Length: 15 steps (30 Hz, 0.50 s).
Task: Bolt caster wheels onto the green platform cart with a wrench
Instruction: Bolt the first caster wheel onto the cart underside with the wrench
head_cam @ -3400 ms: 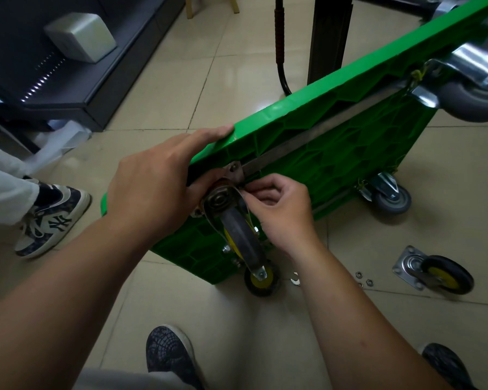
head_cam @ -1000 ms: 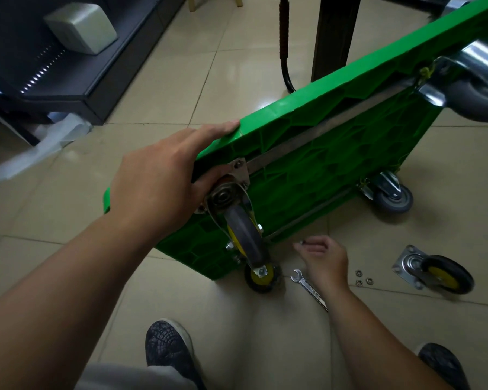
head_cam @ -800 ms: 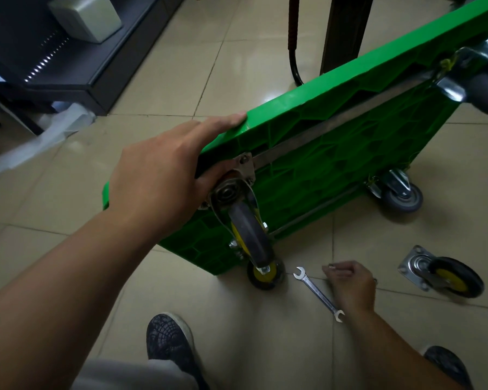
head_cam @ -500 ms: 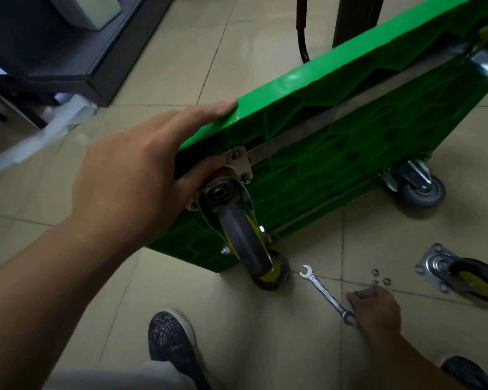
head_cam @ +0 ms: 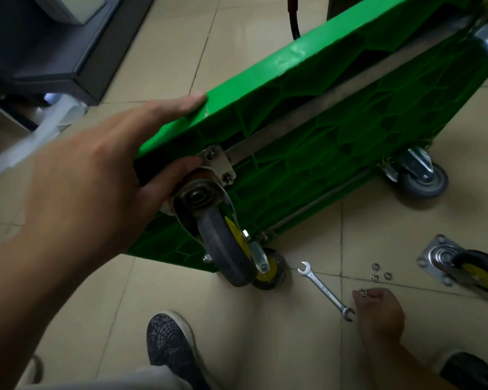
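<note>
From my screen I am seeing the green plastic cart (head_cam: 335,130) standing tilted on its long side on the glossy beige tile floor (head_cam: 265,333). Its ribbed honeycomb underside is facing me, with a flat grey metal bar (head_cam: 321,108) running along it. The left hand (head_cam: 96,175) is clamping the upper edge near the corner. Its fingers are lying almost straight over the smooth rim, and the thumb underneath is touching the square steel plate (head_cam: 217,161) of a caster (head_cam: 223,249) with a grey rubber wheel and yellow hub. The right hand (head_cam: 378,308) is hovering low over the floor, its fingertips pinching a small round shiny nut (head_cam: 363,291). The thin chrome wrench (head_cam: 324,289), open at both ends, is lying flat just beside this hand. Three more nuts (head_cam: 379,273) are lying near, and a loose caster (head_cam: 462,266) is resting on its side further right.
</note>
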Motion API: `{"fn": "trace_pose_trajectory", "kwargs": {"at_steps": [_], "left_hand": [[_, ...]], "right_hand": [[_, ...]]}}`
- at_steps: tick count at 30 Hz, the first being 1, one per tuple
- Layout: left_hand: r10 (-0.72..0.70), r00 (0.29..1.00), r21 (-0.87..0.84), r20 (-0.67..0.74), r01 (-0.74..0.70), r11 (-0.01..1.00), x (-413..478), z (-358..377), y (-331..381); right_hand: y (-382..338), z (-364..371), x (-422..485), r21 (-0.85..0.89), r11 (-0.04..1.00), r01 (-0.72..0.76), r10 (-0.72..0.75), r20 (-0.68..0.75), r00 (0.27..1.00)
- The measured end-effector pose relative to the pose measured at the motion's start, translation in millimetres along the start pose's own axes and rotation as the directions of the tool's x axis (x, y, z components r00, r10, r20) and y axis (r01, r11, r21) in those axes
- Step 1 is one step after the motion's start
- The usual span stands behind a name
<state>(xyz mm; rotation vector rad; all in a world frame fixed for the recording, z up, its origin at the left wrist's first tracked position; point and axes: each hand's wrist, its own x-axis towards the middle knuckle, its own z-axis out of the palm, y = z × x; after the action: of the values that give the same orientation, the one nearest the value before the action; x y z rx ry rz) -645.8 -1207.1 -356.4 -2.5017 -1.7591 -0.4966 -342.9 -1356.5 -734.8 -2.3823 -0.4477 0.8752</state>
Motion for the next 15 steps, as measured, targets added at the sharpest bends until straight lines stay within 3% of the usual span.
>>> {"fn": "trace_pose_trajectory", "kwargs": {"at_steps": [10,12,15], "left_hand": [[0.000,1.000,0.013,0.022,0.000,1.000,0.5,-0.4,1.5],[-0.001,1.000,0.019,0.010,0.001,1.000,1.1,-0.6,3.6],[0.003,0.999,0.013,-0.035,-0.003,1.000,1.0,-3.5,8.7]], "right_hand": [[-9.0,0.0,2.8,-0.110,0.994,-0.003,0.008,0.046,0.999],[-31.1,-4.8,-2.4,-0.225,0.952,0.208,-0.201,0.051,0.978],[-107.7,-10.1,-31.7,-0.147,0.826,0.544,-0.550,-0.001,0.835]]}}
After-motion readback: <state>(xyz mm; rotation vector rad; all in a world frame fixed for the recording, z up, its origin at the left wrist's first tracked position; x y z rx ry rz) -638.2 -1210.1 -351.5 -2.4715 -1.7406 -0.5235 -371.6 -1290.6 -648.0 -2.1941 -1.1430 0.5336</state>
